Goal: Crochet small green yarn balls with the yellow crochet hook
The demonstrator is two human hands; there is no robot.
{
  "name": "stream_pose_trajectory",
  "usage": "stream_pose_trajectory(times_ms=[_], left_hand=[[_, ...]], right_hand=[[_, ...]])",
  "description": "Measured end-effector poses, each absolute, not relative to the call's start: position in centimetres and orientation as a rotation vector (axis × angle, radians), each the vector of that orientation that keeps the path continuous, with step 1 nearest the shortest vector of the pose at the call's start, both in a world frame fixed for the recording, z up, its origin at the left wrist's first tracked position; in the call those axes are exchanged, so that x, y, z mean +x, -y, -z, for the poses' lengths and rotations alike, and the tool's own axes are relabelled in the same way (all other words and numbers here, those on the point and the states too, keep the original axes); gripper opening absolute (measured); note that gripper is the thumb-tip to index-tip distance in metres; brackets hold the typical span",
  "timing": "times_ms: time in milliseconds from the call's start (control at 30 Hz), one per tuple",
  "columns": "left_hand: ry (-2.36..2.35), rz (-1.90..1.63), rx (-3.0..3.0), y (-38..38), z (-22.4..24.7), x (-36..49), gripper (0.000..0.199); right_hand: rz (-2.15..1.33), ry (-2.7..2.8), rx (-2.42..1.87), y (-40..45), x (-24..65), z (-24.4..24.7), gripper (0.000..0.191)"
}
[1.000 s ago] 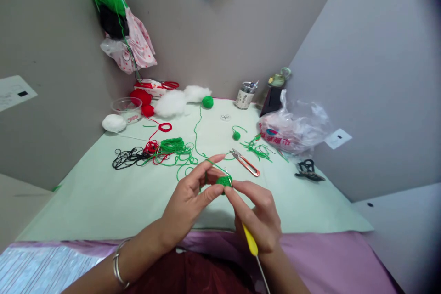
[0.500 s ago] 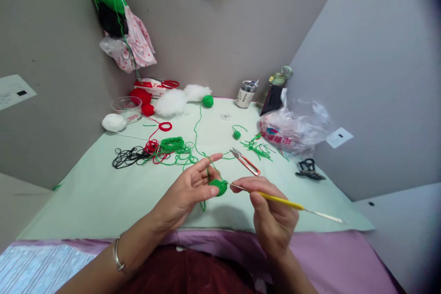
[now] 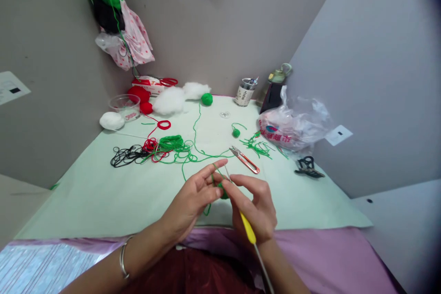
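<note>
Between thumb and fingers, my left hand (image 3: 195, 197) pinches a small green crocheted piece (image 3: 224, 191), with green yarn (image 3: 212, 177) looped over its raised index finger. My right hand (image 3: 255, 202) grips a crochet hook (image 3: 248, 228) by its yellow handle. The hook's thin metal tip points up beside the piece, and its other end slants down toward me. My right fingertips meet the piece and hide part of it. Beyond my hands lie orange-handled thread snips (image 3: 245, 161), and a green yarn strand trails across the table.
Tangled black yarn (image 3: 127, 155) and green yarn (image 3: 172, 144) lie at left. White stuffing (image 3: 169, 101), a clear tub (image 3: 126, 108) and a pen can (image 3: 245, 93) stand behind. A plastic bag (image 3: 294, 124) and a black hair claw (image 3: 309, 167) are at right, near yarn scraps (image 3: 257, 146).
My right hand has moved left to the green piece. The hook has swung from nearly level to steep, its tip now pointing up and its rear end toward me.
</note>
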State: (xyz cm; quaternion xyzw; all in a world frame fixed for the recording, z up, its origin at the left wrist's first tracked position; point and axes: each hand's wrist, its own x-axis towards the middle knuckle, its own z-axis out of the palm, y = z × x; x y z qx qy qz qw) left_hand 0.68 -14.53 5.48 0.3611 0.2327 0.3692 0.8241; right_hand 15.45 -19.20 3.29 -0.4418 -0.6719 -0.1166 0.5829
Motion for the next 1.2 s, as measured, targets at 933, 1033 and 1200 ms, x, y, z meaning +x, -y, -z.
stream_pose_trajectory(times_ms=[933,1033,1200], left_hand=[[-0.415,-0.759,0.779,14.6,-5.7,0.4,0.058],[-0.407,-0.799,0.809,14.7,-5.5,0.5,0.058],[-0.479,-0.889,1.042,14.4,-5.3,0.2,0.059]], right_hand=[[-0.619,1.219,-0.927,18.9,15.9,-5.2,0.016],[-0.627,1.193,-0.943,18.8,16.1,-4.9,0.015],[-0.766,1.120,-0.891,18.5,16.7,-4.7,0.014]])
